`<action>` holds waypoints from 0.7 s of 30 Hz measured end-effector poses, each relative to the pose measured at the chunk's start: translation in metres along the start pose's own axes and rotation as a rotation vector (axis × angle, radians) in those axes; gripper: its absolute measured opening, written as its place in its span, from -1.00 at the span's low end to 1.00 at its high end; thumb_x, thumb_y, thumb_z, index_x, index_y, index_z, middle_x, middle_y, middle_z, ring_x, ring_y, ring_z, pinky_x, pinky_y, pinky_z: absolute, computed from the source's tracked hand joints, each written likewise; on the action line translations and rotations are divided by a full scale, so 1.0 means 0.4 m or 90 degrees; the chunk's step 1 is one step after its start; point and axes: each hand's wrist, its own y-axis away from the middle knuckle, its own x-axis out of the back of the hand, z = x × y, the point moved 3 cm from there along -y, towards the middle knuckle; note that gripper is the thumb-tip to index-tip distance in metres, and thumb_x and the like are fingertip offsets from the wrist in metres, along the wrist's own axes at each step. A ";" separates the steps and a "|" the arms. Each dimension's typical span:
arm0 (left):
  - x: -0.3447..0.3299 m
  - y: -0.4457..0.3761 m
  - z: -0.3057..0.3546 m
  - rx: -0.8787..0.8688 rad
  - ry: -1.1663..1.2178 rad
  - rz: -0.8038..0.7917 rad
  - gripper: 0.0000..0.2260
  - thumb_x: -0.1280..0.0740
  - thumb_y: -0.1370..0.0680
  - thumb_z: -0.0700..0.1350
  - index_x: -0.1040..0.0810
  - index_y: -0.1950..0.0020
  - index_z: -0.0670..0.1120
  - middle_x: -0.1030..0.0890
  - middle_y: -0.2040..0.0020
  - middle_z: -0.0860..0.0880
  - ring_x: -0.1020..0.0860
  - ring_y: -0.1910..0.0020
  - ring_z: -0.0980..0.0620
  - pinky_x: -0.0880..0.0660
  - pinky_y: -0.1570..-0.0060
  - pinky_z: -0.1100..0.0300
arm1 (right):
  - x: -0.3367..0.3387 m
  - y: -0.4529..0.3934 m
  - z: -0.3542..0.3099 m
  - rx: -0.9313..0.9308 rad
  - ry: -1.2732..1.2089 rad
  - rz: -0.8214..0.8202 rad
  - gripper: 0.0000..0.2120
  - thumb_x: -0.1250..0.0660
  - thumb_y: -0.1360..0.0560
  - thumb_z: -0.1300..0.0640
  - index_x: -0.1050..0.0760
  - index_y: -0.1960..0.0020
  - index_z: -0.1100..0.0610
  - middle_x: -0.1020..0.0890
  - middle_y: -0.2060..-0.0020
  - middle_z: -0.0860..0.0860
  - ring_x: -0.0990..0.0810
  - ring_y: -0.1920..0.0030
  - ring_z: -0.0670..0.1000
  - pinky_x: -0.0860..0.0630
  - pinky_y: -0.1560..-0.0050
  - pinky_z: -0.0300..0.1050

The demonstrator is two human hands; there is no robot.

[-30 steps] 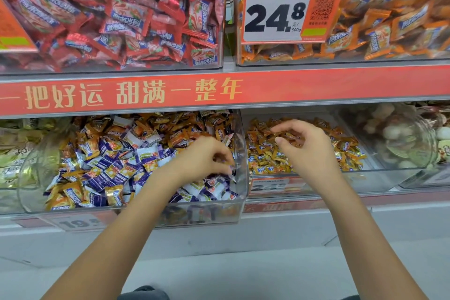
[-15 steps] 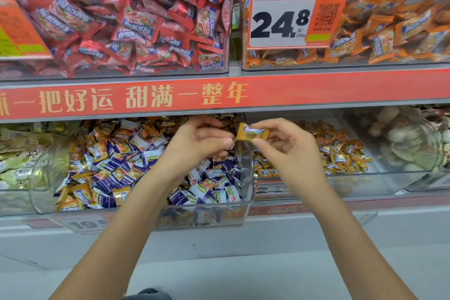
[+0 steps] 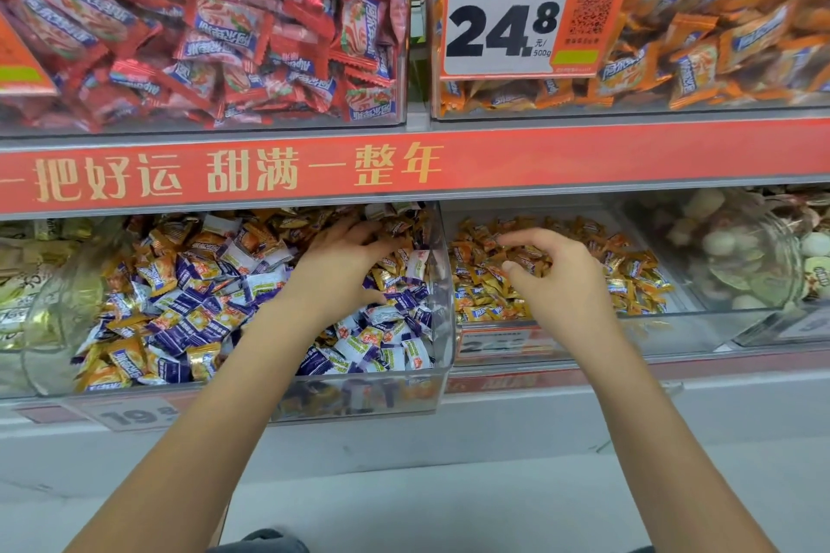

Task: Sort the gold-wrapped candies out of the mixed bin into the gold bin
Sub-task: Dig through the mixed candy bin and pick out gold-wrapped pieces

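Note:
The clear mixed bin (image 3: pixel 368 395) on the lower shelf holds purple, white and gold-wrapped candies (image 3: pixel 202 296). My left hand (image 3: pixel 346 269) reaches into its far right corner, fingers spread and touching gold-wrapped pieces there, thumb stretched out low. To its right, the gold bin (image 3: pixel 700 319) holds a shallow layer of gold candies (image 3: pixel 480 265). Above that layer hovers my right hand (image 3: pixel 557 278), its fingers loosely curled with nothing visible between them.
A red shelf strip (image 3: pixel 584 157) overhangs both bins closely. Above it stand a bin of red candies (image 3: pixel 202 36) and a bin of orange candies (image 3: pixel 718 36) with a 24.8 price card (image 3: pixel 516 13). A round clear jar (image 3: pixel 741 256) stands right of the gold bin.
My right hand took a gold candy near the bins' divider, carried it right over the gold bin and no longer holds it. My left hand went back deeper into the mixed bin.

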 end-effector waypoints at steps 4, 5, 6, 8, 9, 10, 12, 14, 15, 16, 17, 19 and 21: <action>0.000 0.006 0.026 -0.067 -0.077 0.006 -0.62 -0.33 -0.55 -0.08 -0.45 -0.35 0.16 -0.39 -0.34 0.00 -0.47 -0.18 -0.06 -0.55 0.04 0.08 | 0.000 0.001 -0.009 0.003 -0.023 0.003 -0.80 -0.32 -0.53 0.18 -0.57 -0.13 -0.01 -0.54 0.11 -0.20 -0.34 0.65 -0.13 -0.30 0.60 -0.37; -0.003 0.005 0.024 -0.065 -0.069 -0.002 -0.64 -0.32 -0.56 -0.07 -0.46 -0.35 0.17 -0.41 -0.33 0.01 -0.47 -0.19 -0.05 -0.53 0.05 0.08 | 0.000 0.002 -0.011 0.005 -0.026 0.006 -0.80 -0.32 -0.54 0.18 -0.57 -0.12 -0.01 -0.55 0.08 -0.20 -0.34 0.64 -0.14 -0.30 0.59 -0.38; -0.004 0.004 0.020 -0.059 -0.052 -0.005 -0.64 -0.31 -0.56 -0.04 -0.46 -0.35 0.18 -0.41 -0.33 0.02 -0.46 -0.20 -0.05 -0.51 0.04 0.08 | -0.001 0.003 -0.012 0.009 -0.027 0.010 -0.80 -0.32 -0.54 0.18 -0.57 -0.12 -0.01 -0.56 0.06 -0.20 -0.34 0.64 -0.13 -0.31 0.58 -0.37; -0.005 0.003 0.015 -0.051 -0.008 0.000 -0.67 -0.30 -0.57 0.00 -0.48 -0.33 0.17 -0.43 -0.30 0.02 -0.49 -0.16 -0.05 -0.50 0.04 0.08 | -0.002 0.005 -0.015 0.013 -0.025 0.013 -0.81 -0.32 -0.54 0.17 -0.58 -0.11 -0.02 -0.57 0.09 -0.19 -0.35 0.62 -0.11 -0.31 0.58 -0.33; -0.006 0.002 0.012 -0.049 0.009 0.002 -0.69 -0.29 -0.58 -0.01 -0.51 -0.32 0.15 -0.46 -0.27 0.02 -0.51 -0.12 -0.05 -0.50 0.04 0.09 | -0.002 0.006 -0.017 0.014 -0.023 0.010 -0.81 -0.32 -0.54 0.17 -0.58 -0.11 -0.03 -0.57 0.10 -0.19 -0.40 0.58 -0.09 -0.33 0.56 -0.30; -0.008 0.000 0.011 -0.053 0.028 -0.001 -0.72 -0.29 -0.58 -0.03 -0.53 -0.29 0.12 -0.49 -0.24 0.02 -0.52 -0.09 -0.04 -0.51 0.04 0.09 | -0.003 0.008 -0.019 0.015 -0.022 0.006 -0.81 -0.32 -0.54 0.17 -0.59 -0.11 -0.02 -0.57 0.10 -0.19 -0.49 0.48 -0.05 -0.38 0.49 -0.26; -0.009 0.000 0.012 -0.068 0.107 -0.017 -0.75 -0.33 -0.56 -0.09 -0.59 -0.23 0.04 -0.59 -0.17 0.00 -0.57 -0.05 0.00 -0.52 0.02 0.11 | -0.006 0.008 -0.022 0.008 -0.023 0.000 -0.80 -0.32 -0.54 0.18 -0.60 -0.11 -0.01 -0.56 0.06 -0.22 -0.59 0.17 0.11 -0.44 0.25 -0.23; 0.006 0.006 0.011 -0.032 0.253 0.013 -0.79 -0.40 -0.51 -0.13 -0.65 -0.13 -0.04 -0.65 -0.10 -0.01 -0.58 0.13 0.24 -0.49 0.10 0.33 | -0.008 0.007 -0.025 0.012 -0.035 0.001 -0.81 -0.33 -0.53 0.19 -0.60 -0.10 -0.01 -0.57 0.04 -0.23 -0.59 0.05 0.19 -0.47 0.17 -0.27; 0.020 0.011 0.009 0.009 0.326 0.047 -0.79 -0.43 -0.48 -0.13 -0.67 -0.10 -0.08 -0.67 -0.05 -0.02 -0.54 0.27 0.33 -0.43 0.19 0.47 | -0.009 0.008 -0.029 0.027 -0.049 0.003 -0.81 -0.33 -0.53 0.19 -0.60 -0.08 -0.02 -0.58 0.04 -0.24 -0.60 0.05 0.14 -0.50 0.16 -0.28; 0.034 0.018 0.004 0.062 0.392 0.087 -0.78 -0.45 -0.45 -0.13 -0.67 -0.08 -0.10 -0.67 0.01 -0.03 -0.49 0.37 0.36 -0.38 0.28 0.52 | -0.009 0.009 -0.036 0.050 -0.070 0.003 -0.82 -0.34 -0.52 0.19 -0.60 -0.06 -0.03 -0.60 0.05 -0.25 -0.61 0.06 0.05 -0.53 0.11 -0.24; 0.049 0.025 0.000 0.123 0.456 0.119 -0.77 -0.46 -0.44 -0.11 -0.66 -0.08 -0.11 -0.67 0.07 -0.04 -0.48 0.42 0.34 -0.36 0.34 0.52 | -0.009 0.011 -0.048 0.079 -0.100 0.000 -0.81 -0.35 -0.52 0.19 -0.60 -0.05 -0.05 -0.61 0.05 -0.24 -0.60 0.08 -0.07 -0.56 0.07 -0.18; 0.077 0.043 0.000 0.217 0.580 0.136 -0.75 -0.48 -0.42 -0.06 -0.66 -0.06 -0.12 -0.68 0.13 -0.05 -0.59 0.35 0.23 -0.44 0.32 0.43 | -0.007 0.021 -0.082 0.159 -0.168 -0.021 -0.76 -0.40 -0.48 0.18 -0.57 -0.07 -0.11 -0.59 0.06 -0.24 -0.56 0.12 -0.20 -0.54 0.11 -0.17; 0.105 0.068 0.026 0.232 0.727 0.101 -0.78 -0.48 -0.41 -0.10 -0.67 -0.02 -0.15 -0.71 0.19 -0.06 -0.66 0.26 0.09 -0.53 0.24 0.36 | -0.019 0.041 -0.117 0.259 -0.178 -0.076 -0.62 -0.47 -0.42 0.12 -0.52 -0.17 -0.17 -0.54 -0.04 -0.27 -0.52 0.08 -0.24 -0.47 0.18 -0.29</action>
